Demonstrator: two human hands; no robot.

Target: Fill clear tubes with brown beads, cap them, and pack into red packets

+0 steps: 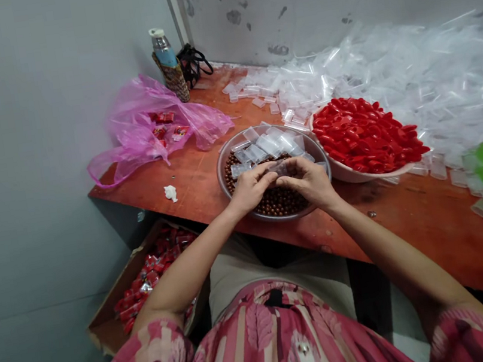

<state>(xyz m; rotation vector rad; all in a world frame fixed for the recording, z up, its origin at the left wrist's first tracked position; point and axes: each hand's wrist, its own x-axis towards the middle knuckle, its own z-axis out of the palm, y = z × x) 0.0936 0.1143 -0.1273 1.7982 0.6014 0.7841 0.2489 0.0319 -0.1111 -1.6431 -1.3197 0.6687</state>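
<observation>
As the half-curled left hand (252, 188) and right hand (307, 182) pinch it, the small clear plastic bag (279, 168) looks flat. Brown beads (274, 202) fill the bowl (221, 175) just below.

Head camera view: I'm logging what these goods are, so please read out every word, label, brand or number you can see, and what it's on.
No word, number or brand is readable anywhere in this view.
Red wrappers in the pink plastic bag: print too small and blurred to read.
Red packets in the cardboard box: too blurred to read.
Clear plastic sachets: no print visible.
</observation>
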